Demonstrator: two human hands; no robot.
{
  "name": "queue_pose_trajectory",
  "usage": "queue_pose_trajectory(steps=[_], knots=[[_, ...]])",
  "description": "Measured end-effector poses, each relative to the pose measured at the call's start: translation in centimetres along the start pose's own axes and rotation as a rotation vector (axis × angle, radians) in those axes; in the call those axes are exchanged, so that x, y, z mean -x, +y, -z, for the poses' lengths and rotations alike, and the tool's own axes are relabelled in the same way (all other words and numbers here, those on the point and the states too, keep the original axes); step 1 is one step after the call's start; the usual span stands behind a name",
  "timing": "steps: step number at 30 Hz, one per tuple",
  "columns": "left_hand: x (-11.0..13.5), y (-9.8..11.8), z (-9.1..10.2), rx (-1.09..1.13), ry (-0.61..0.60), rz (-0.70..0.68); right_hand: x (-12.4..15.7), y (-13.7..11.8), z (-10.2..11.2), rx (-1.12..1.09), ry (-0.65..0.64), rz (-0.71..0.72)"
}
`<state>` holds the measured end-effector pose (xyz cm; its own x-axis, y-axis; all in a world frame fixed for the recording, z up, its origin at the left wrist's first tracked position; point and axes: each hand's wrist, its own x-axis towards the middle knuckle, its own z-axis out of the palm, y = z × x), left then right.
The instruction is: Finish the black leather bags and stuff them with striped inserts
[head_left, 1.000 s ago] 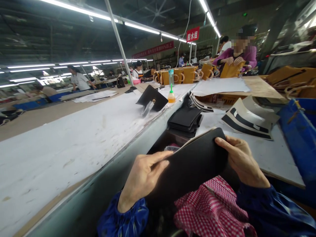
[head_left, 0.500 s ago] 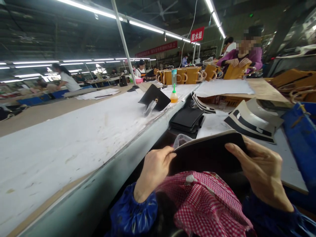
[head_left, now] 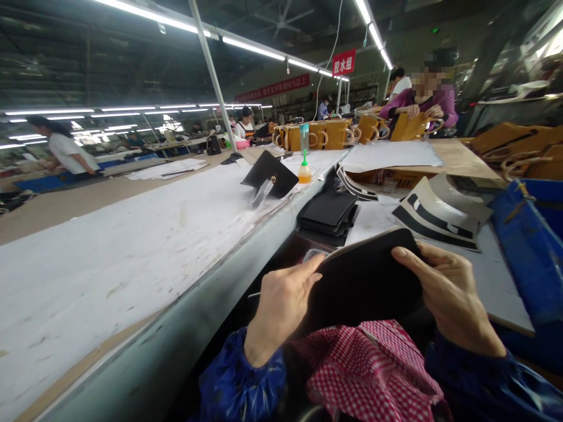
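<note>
A black leather-like panel (head_left: 365, 278) with a pale upper edge is held up at a tilt between my two hands, above my lap. My left hand (head_left: 281, 305) is closed on its left end, with the forefinger stretched along the pale edge. At the upper right corner my right hand (head_left: 453, 287) pinches it, thumb on the near face and fingers behind. Just beyond the panel lies a stack of black panels (head_left: 328, 211). A clear plastic piece (head_left: 314, 255) shows partly behind my left fingertips. Red checked cloth (head_left: 373, 369) covers my lap.
On the long white-topped table (head_left: 132, 258) stand a black flap with a metal clasp (head_left: 279, 174) and a green-tipped bottle (head_left: 304, 170). To the right are curved pale sheets with black strips (head_left: 440, 211) and a blue crate (head_left: 523, 234). A co-worker (head_left: 422, 102) handles tan bags opposite.
My left hand has shifted slightly right and its forefinger has straightened along the panel's edge. My right hand and the panel's right end have moved a little left. A distant person has moved left.
</note>
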<state>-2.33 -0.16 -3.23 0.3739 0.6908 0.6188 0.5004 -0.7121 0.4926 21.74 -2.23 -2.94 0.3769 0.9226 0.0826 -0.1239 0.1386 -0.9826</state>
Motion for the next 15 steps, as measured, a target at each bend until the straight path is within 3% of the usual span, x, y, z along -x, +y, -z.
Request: queue_pose_trajectory(steps=[6,11,15], knots=[[-0.3,0.9,-0.9,-0.087,0.081,-0.086,0.2,-0.6,-0.4,0.011,-0.015,-0.026],[-0.2,1.1,0.1,0.209,0.003,-0.109,-0.4,-0.7,-0.3,0.041,-0.047,-0.087],[-0.1,1.1,0.7,0.277,-0.018,-0.078,-0.9,-0.4,-0.3,0.020,-0.073,-0.063]])
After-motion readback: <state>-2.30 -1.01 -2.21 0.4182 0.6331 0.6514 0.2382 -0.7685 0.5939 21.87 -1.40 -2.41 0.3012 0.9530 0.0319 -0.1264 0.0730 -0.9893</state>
